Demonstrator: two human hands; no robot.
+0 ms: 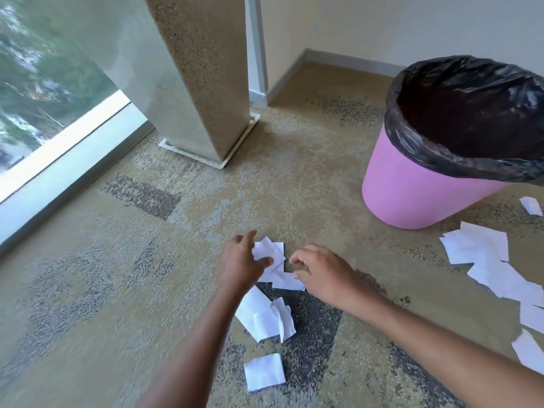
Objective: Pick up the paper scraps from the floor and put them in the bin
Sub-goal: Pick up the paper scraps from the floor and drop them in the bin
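Observation:
White paper scraps lie on the patterned carpet. My left hand (242, 260) pinches a small bunch of scraps (269, 252) between thumb and fingers. My right hand (319, 272) hovers just to the right of it, fingers curled, touching the edge of a scrap (287, 281) on the floor. More scraps (262, 316) lie between my forearms, and one (264, 372) lies nearer to me. A larger heap of scraps (485, 260) spreads at the right. The pink bin (412, 195) with a black liner (459, 113) stands upright at the upper right.
A speckled pillar (200, 78) rises from the carpet at the upper middle. A floor-level window (44, 83) runs along the left. Cream walls with a grey skirting board (347, 58) close the corner behind the bin. One stray scrap (531, 206) lies right of the bin's base.

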